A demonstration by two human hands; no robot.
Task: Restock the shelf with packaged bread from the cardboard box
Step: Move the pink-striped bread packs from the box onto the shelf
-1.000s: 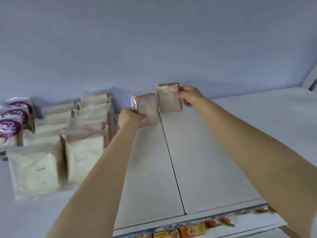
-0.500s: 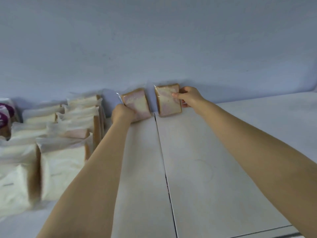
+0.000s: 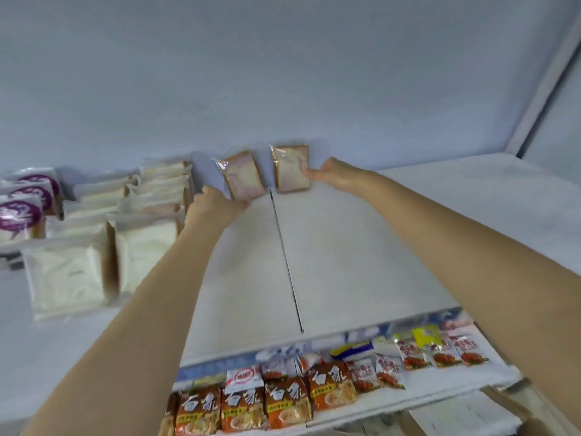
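Note:
Two clear-wrapped bread packs with pinkish filling lean upright against the back wall of the white shelf (image 3: pixel 361 247). The fingertips of my left hand (image 3: pixel 217 205) grip the lower edge of the left bread pack (image 3: pixel 243 177). My right hand (image 3: pixel 336 176) reaches in from the right, and its fingertips pinch the lower right edge of the right bread pack (image 3: pixel 290 168). A narrow gap separates the two packs. A brown cardboard edge (image 3: pixel 534 424) shows at the bottom right corner.
Rows of white bread packs (image 3: pixel 141 247) stand left of my left arm, with purple-labelled packs (image 3: pixel 22 212) further left. A seam (image 3: pixel 286 256) runs front to back down the shelf. Orange snack packets (image 3: pixel 283 401) fill the lower shelf. A white upright (image 3: pixel 540 77) bounds the right side.
Both packs went from held above the shelf to standing against the back wall. My hands have slid to the packs' edges. The view has pulled back, showing the lower shelf.

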